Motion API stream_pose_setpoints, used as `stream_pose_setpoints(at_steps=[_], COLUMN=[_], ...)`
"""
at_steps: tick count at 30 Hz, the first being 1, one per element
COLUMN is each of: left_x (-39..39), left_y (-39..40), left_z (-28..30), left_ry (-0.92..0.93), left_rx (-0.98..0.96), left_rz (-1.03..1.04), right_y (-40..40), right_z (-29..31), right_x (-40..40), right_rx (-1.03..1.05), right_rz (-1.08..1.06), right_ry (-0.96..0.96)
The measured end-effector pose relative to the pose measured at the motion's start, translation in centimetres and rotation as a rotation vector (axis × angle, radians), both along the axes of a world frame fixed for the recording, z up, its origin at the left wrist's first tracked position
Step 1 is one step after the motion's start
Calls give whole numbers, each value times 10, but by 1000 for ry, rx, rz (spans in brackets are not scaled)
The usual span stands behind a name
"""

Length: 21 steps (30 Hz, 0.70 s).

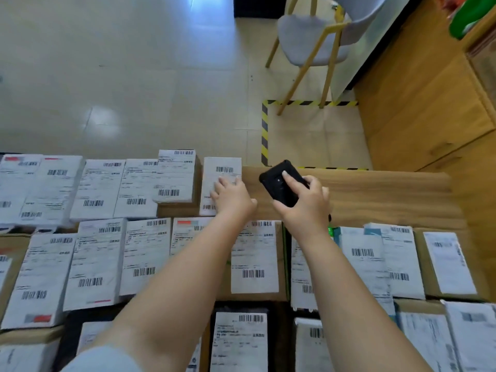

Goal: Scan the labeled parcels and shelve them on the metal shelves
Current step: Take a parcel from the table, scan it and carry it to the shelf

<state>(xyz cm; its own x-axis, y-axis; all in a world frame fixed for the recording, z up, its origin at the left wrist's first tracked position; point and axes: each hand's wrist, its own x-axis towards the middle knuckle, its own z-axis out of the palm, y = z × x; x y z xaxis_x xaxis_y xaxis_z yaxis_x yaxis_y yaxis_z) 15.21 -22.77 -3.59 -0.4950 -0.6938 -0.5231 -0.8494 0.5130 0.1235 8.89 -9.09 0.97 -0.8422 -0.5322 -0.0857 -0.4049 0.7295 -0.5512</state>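
Scanning step, judging by the hands: left hand (pixel 233 197) laid on a white parcel (pixel 220 173) at the far edge of the table (pixel 375 194), fingers nearly straight, pressing rather than gripping; right hand (pixel 306 202) curled round a black scanner (pixel 279 183), index finger stretched along its back. Next, probably: aim scanner at that parcel's barcode, then lift parcel and carry to shelves, none in view. Many more labeled parcels in rows nearer, touching or overlapping. Beyond: pale tiled floor (pixel 120 76), hazard tape (pixel 264 130), grey chair (pixel 308 41), wooden counter (pixel 429 108) at right.
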Motion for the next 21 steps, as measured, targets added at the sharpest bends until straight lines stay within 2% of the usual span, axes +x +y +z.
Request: stream_pose_setpoints(at_steps=[6,9,12,14,17,19,21], left_x=[-36,-33,-25,-23,-20,-18,-13], left_y=[15,8,2,2,2,-1,-7], left_z=[-9,-13,-14,-12,-6,3,15], left_ry=[92,150,81,106,217,294,352], left_rx=[31,-29,-23,-22,-141,-240,-339], left_rz=[-194,-2,200,222,101,-9,-126], right_y=[10,17,25,28,31,31,29], right_z=[-7,-10,-12,-11,-5,1,15], right_x=[-31,-42,-51,-53,-54,-53,-52], right_rx=[-14,3,68,111,117,19,-212], right_rz=[-21,-32,-24,-11,-8,-51,-154], right_ry=[-23,-44,-64,-60,-98,-277,-615])
